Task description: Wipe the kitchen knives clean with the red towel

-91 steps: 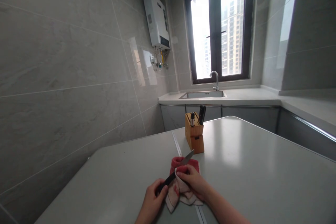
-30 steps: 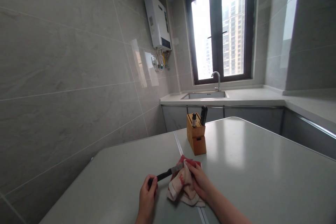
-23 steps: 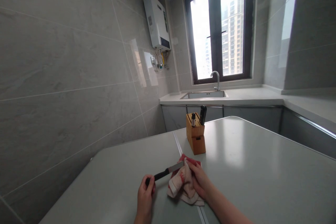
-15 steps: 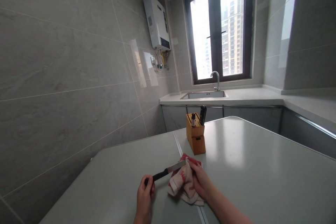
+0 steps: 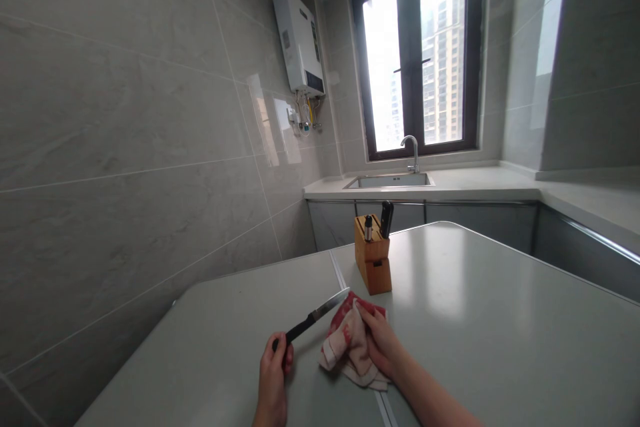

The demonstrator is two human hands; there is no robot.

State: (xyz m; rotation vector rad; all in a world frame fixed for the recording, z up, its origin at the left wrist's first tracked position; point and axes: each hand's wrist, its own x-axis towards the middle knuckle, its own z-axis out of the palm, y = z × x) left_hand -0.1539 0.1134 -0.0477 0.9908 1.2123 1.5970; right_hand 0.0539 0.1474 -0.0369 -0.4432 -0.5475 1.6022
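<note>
My left hand [image 5: 276, 359] is closed round the end of the black handle of a knife [image 5: 306, 324]. The blade points up and to the right, its tip close to the upper left edge of a pink and red cloth [image 5: 350, 347]. My right hand [image 5: 383, 340] pinches that cloth near its top, and its lower folds hang down over the table. Beyond the cloth stands a wooden knife block [image 5: 376, 273], with a black-handled knife [image 5: 386, 219] and another handle with a silver band [image 5: 369, 228] in its slots.
The pale table [image 5: 480, 347] has a metal seam [image 5: 339, 272] running beneath the cloth. Behind it lies a counter [image 5: 475, 179] with a sink [image 5: 393, 181] and a faucet [image 5: 413, 153]. A tiled wall [image 5: 125, 120] rises on the left, bearing a water heater [image 5: 299, 40].
The knife blade has come out of the cloth's fold and tilted upward, so its tip now shows. My right hand and the cloth stay nearly where they were.
</note>
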